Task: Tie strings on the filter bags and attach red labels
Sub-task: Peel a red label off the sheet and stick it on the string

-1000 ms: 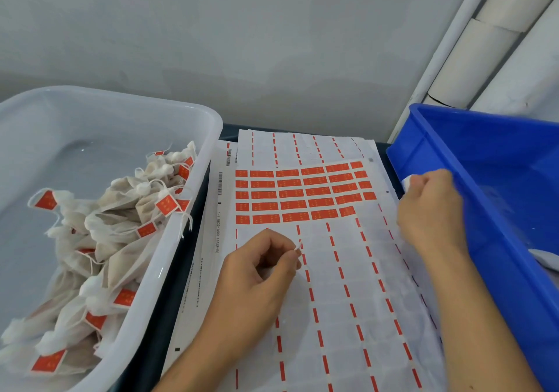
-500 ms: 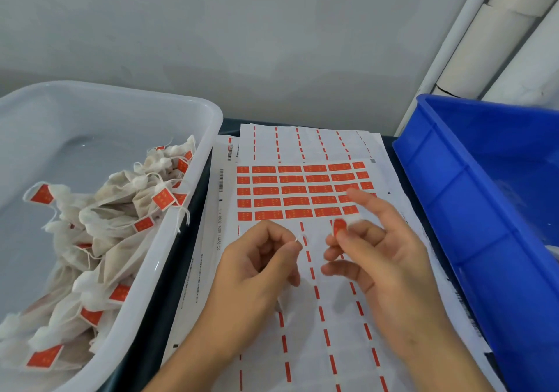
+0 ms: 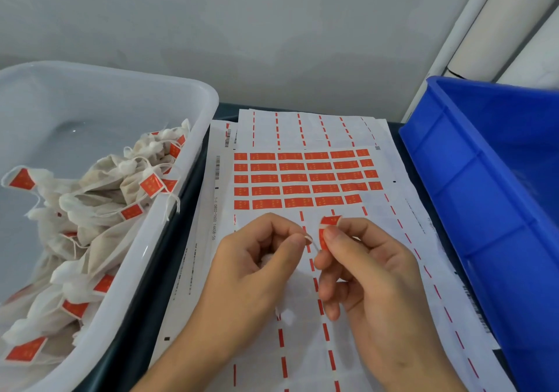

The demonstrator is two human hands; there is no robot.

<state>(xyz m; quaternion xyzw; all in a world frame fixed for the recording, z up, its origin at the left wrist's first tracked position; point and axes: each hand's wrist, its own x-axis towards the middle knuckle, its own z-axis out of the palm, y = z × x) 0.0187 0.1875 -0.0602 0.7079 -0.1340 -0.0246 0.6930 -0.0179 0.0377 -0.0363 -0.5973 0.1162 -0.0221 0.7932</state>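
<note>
My left hand (image 3: pixel 257 267) is curled over the label sheet and pinches a thin white string (image 3: pixel 311 240) between thumb and forefinger; a bit of white filter bag shows inside the fist. My right hand (image 3: pixel 366 273) pinches a peeled red label (image 3: pixel 328 225), bent over its fingertips, right beside the string's free end. The label sheet (image 3: pixel 302 179) lies under both hands, with several rows of red labels left at its far part.
A translucent white bin (image 3: pixel 187 186) on the left holds several tied filter bags (image 3: pixel 90 210) with red labels. A blue bin (image 3: pixel 484 195) stands on the right. More label sheets lie beneath. A grey wall rises behind.
My right hand came back from the blue bin, took a red label off the sheet and brought it up to the string in my left hand. My left hand stayed put.
</note>
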